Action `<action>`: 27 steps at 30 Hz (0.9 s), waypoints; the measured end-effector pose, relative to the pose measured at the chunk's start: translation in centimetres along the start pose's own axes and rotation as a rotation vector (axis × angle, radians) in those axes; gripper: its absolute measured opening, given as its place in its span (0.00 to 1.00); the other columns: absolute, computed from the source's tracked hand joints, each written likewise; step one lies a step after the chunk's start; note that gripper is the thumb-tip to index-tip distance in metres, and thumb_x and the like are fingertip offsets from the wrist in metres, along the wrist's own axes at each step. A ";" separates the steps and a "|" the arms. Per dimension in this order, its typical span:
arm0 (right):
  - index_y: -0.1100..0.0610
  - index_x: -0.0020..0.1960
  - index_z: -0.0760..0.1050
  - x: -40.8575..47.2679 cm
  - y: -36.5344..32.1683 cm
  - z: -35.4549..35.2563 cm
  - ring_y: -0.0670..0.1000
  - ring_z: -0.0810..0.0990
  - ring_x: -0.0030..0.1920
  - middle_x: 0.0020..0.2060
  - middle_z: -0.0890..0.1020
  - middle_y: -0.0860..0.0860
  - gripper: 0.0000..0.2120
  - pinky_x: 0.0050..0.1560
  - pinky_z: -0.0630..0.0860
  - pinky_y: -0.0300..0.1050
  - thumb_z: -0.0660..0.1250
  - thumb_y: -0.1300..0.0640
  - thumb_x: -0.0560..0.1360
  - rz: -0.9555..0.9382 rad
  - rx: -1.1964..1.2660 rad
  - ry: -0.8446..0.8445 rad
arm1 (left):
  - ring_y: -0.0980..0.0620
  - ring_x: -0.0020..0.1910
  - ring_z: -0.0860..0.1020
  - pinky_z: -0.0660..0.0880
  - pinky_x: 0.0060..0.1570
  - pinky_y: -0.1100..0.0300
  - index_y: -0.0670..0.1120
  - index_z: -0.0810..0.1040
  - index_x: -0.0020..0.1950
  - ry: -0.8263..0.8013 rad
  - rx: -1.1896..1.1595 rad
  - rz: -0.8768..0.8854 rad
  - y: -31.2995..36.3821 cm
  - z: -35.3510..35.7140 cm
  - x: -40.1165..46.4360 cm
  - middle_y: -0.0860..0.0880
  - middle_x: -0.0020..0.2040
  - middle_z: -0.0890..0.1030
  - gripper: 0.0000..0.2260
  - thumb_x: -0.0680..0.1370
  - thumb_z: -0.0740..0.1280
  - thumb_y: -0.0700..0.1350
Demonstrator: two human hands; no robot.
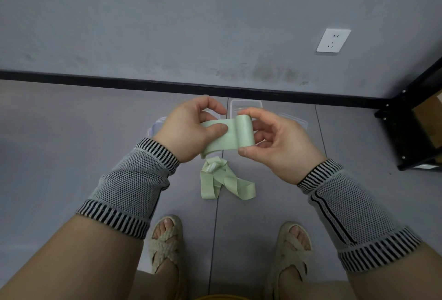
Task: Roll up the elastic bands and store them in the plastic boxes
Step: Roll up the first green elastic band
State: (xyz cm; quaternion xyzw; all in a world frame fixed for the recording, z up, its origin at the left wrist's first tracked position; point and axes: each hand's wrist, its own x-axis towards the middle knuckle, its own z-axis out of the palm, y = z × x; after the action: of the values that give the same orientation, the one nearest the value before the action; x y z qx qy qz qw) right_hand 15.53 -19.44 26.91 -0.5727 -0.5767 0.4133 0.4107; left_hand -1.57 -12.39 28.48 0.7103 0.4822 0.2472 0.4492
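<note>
Grey floor (71, 146) carries clear plastic boxes (245, 108) at twelve o'clock. Right hand (277, 142) pinches the pale green elastic band (235, 136) roll; left hand (191, 130) grips its feed, the tail trailing toward six. Better keep edges aligned, tension even.

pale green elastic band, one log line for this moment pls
left hand: holds flat pale green elastic band | right hand: pinches rolled end | tail: on grey floor | clear plastic boxes: behind hands
</note>
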 end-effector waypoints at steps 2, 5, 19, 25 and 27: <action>0.45 0.60 0.73 0.1 0.2 0.2 0.48 0.81 0.40 0.48 0.80 0.50 0.27 0.46 0.81 0.45 0.75 0.66 0.67 -0.007 -0.049 0.013 | 0.56 0.30 0.78 0.75 0.31 0.63 0.53 0.76 0.45 0.001 -0.006 0.013 0.2 0.4 -0.1 0.51 0.35 0.81 0.08 0.73 0.70 0.40; 0.44 0.62 0.74 0.3 0.7 0.7 0.49 0.80 0.40 0.49 0.80 0.49 0.29 0.44 0.80 0.42 0.74 0.66 0.67 -0.008 -0.103 0.034 | 0.56 0.30 0.77 0.75 0.31 0.63 0.53 0.75 0.43 0.020 -0.033 0.017 0.3 1.0 -0.1 0.49 0.35 0.81 0.08 0.72 0.71 0.40; 0.43 0.67 0.67 0.3 0.7 0.8 0.44 0.79 0.41 0.52 0.81 0.47 0.27 0.45 0.76 0.39 0.69 0.62 0.73 0.058 0.078 0.083 | 0.50 0.33 0.79 0.75 0.33 0.57 0.50 0.76 0.41 0.035 -0.099 -0.043 0.1 1.0 0.3 0.46 0.39 0.82 0.06 0.72 0.72 0.42; 0.48 0.65 0.71 0.3 0.4 1.0 0.37 0.79 0.38 0.39 0.83 0.44 0.19 0.42 0.73 0.31 0.66 0.61 0.76 0.092 0.057 0.076 | 0.49 0.37 0.80 0.79 0.38 0.52 0.51 0.76 0.40 0.024 -0.086 -0.015 0.0 1.1 0.2 0.46 0.40 0.83 0.07 0.72 0.72 0.41; 0.48 0.64 0.72 0.4 0.4 1.0 0.38 0.78 0.37 0.37 0.81 0.44 0.18 0.44 0.74 0.34 0.66 0.61 0.76 0.088 0.055 0.088 | 0.51 0.35 0.79 0.78 0.37 0.55 0.50 0.76 0.41 0.015 -0.102 -0.018 0.1 1.2 0.1 0.47 0.38 0.82 0.07 0.72 0.72 0.41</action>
State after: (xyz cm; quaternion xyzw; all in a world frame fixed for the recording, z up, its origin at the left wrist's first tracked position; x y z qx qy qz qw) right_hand 14.69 -19.05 26.20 -0.6035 -0.5207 0.4212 0.4327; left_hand -0.58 -12.73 27.97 0.6803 0.4788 0.2725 0.4834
